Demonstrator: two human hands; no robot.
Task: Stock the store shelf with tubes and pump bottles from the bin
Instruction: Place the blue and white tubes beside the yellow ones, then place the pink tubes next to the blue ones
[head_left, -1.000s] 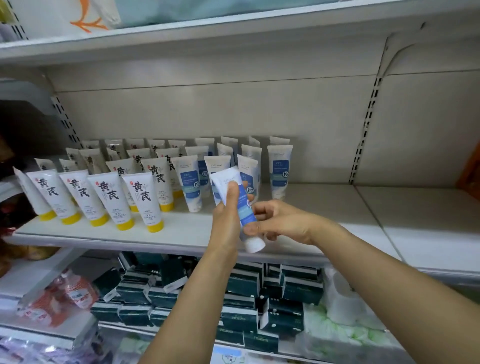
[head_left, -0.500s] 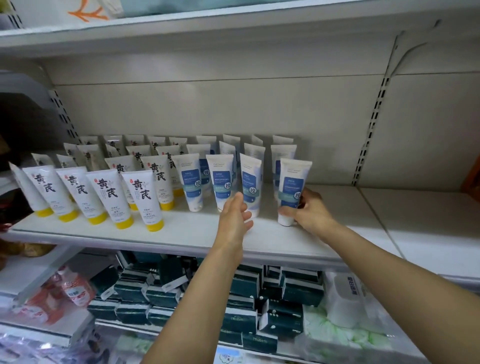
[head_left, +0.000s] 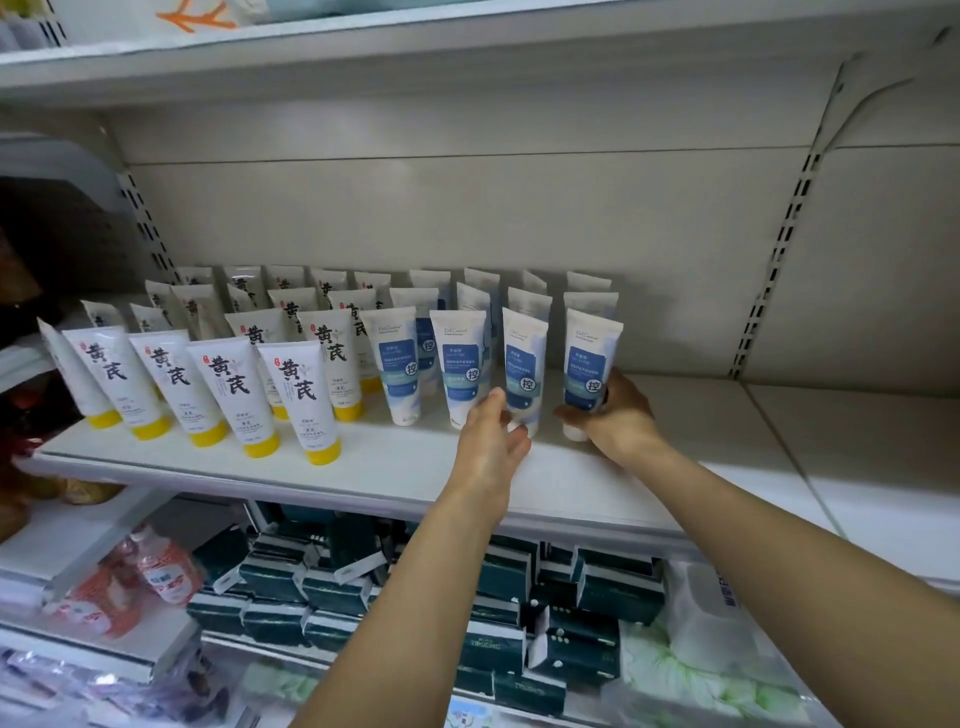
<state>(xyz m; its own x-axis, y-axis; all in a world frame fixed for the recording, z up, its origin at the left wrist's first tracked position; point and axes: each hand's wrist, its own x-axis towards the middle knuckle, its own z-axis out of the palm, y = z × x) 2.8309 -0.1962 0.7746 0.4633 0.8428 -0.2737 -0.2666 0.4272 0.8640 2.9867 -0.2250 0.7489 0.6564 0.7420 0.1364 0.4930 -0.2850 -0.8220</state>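
White plastic with a blue label: that is the tube (head_left: 589, 374) we are setting down, cap end on the shelf (head_left: 363, 467), at the right end of the front row of blue tubes. Our right hand (head_left: 615, 415) grasps it low down, fingers curled round the base near the cap. Our left hand (head_left: 491, 436) is released, fingers loosely straight, their tips touching or just short of the neighbouring blue tube (head_left: 524, 369) to the left of the held one; we cannot tell which. Further left of the held tube stand two more blue tubes, then the yellow-capped tubes (head_left: 296, 395), with more rows behind. We judge the step to be placing and squaring this tube in line. Next we would have to let go gently so it stays upright, steady the neighbour, then reach for another item; the bin is not in view. To the right of the held tube the shelf is bare, so the row can grow that way.
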